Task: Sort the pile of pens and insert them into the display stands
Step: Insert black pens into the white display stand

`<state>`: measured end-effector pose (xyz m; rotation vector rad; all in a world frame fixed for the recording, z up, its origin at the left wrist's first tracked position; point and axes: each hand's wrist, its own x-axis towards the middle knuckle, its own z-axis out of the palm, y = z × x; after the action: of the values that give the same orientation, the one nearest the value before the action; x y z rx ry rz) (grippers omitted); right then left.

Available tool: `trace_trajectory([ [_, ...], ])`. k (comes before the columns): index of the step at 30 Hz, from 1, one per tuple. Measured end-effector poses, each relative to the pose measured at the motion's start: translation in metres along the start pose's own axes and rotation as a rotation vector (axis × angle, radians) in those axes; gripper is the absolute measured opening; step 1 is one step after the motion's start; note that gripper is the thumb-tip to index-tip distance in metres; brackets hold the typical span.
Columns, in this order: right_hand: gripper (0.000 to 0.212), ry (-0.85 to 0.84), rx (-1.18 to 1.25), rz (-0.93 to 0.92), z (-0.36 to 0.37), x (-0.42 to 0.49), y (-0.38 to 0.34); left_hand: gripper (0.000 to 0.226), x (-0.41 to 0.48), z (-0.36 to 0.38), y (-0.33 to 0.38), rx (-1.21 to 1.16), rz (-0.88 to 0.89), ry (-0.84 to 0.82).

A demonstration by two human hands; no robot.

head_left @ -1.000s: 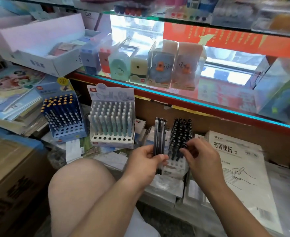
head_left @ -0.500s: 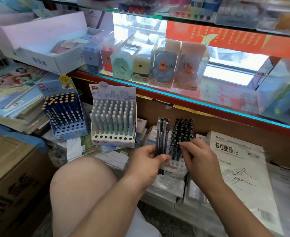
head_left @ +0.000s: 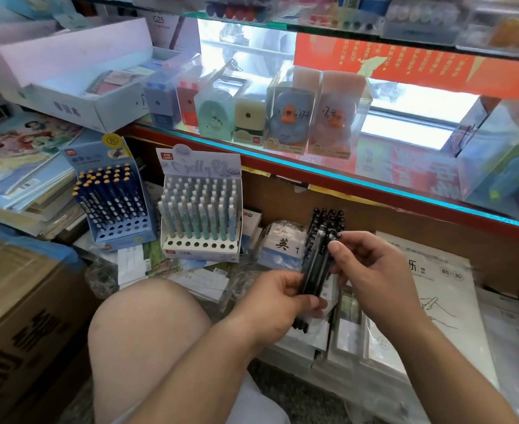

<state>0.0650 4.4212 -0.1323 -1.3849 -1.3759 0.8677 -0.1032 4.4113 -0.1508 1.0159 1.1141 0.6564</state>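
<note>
The left hand [head_left: 278, 296] is holding a bundle of dark pens [head_left: 315, 270] upright, its grip wrapped closed around the lower part of the bundle, with the thumb lying across the front and the pen tips sticking out below the palm. The right hand [head_left: 371, 270] is reaching in from the right, its grip pinched on the upper part of the same bundle, thumb [head_left: 336, 247] pressing against the near side of the pens; whether it is pinching one pen or several cannot be told.

Just behind the bundle, a stand of black pens [head_left: 328, 218] is standing on the cluttered lower shelf, its clips showing above the hands; its base is hidden by the hands. To the left, a white display stand [head_left: 201, 240] is holding rows of pale blue and teal pens, with its nearest row of holes showing open. Further left, a blue display stand [head_left: 120, 231] is carrying dark blue pens with yellow caps in its far rows, while its near rows of holes are showing bare.

A bare knee [head_left: 148, 325] is rising in the near centre of the view. A booklet with a hand drawing [head_left: 442, 289] is lying to the right of the hands. On the glass shelf [head_left: 359, 186] above, boxed pencil sharpeners [head_left: 289, 117] are lined up side by side.
</note>
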Motion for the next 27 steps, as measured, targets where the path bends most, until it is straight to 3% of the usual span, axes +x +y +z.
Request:
trace_trajectory([
  [3, 0.005, -0.006, 0.016, -0.002, -0.004, 0.002, -0.006, 0.019, 0.0, -0.001, -0.001, 0.015, -0.004, 0.037],
  [8, 0.005, 0.232, -0.146, -0.057, -0.018, 0.009, 0.007, 0.013, 0.005, -0.012, -0.004, -0.006, -0.02, 0.292],
  [19, 0.011, 0.197, -0.319, -0.034, -0.01, 0.003, 0.045, 0.011, 0.004, -0.008, -0.002, -0.026, -0.009, 0.281],
  [27, 0.007, 0.111, -0.589, -0.029, -0.002, 0.003, 0.054, 0.016, 0.003, -0.005, -0.002, -0.023, -0.027, 0.207],
])
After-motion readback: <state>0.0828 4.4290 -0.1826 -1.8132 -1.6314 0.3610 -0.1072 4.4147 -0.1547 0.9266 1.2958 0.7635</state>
